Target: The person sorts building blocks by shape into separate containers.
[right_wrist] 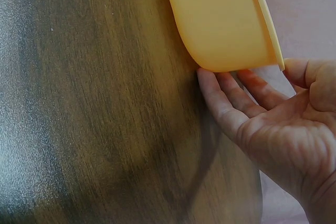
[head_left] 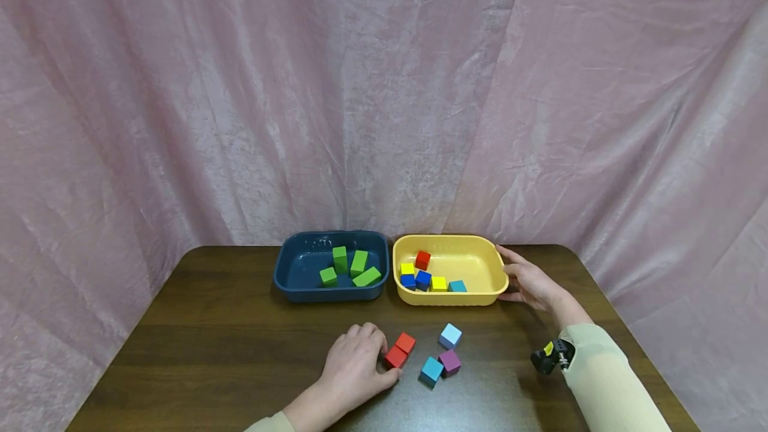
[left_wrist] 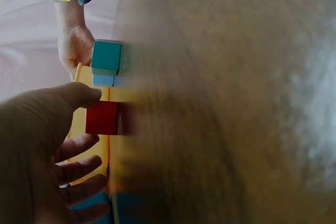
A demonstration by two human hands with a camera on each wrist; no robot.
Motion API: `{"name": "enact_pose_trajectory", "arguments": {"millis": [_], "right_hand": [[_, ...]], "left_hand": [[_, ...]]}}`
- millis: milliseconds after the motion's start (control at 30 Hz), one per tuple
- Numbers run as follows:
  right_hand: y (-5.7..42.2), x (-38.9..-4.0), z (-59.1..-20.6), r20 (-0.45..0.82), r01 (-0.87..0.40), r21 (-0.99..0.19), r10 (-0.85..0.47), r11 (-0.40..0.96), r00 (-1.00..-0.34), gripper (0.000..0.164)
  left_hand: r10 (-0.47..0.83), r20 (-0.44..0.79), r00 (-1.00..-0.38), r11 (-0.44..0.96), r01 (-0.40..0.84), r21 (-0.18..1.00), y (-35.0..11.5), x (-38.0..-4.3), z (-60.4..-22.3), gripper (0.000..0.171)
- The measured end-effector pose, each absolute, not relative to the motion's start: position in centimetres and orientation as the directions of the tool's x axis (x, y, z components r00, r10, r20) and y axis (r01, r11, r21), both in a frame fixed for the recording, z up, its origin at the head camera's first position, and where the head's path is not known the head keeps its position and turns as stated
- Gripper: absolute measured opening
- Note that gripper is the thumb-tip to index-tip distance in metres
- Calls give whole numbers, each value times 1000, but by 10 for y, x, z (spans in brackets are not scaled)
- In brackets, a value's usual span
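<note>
As the spread left hand (head_left: 355, 364) flanks red cubes (head_left: 397, 357), even pinching is advised; spread right hand (head_left: 533, 285) touches yellow plastic tray (head_left: 477, 273).

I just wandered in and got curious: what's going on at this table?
A person is busy with small colored blocks, bare-handed. The left hand is right beside two red cubes on the table; whether it touches them is hard to tell. The right hand touches one end of the yellow tray, which holds mixed-color blocks. The dark blue tray holds four green blocks. Light blue, teal and purple cubes lie loose.
</note>
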State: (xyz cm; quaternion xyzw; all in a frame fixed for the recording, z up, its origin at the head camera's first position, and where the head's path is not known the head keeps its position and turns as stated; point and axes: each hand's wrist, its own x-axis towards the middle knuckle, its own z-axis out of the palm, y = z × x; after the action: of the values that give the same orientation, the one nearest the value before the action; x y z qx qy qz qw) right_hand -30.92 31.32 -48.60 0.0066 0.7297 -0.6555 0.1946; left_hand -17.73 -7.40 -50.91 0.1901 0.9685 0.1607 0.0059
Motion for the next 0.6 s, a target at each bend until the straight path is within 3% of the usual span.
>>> {"name": "enact_pose_trajectory", "arguments": {"millis": [600], "right_hand": [[314,-309,-486,-292,264,-954,-253,139,-922,66]], "left_hand": [[370,172,-913,854,407,323,-81,-177,-503,38]]}}
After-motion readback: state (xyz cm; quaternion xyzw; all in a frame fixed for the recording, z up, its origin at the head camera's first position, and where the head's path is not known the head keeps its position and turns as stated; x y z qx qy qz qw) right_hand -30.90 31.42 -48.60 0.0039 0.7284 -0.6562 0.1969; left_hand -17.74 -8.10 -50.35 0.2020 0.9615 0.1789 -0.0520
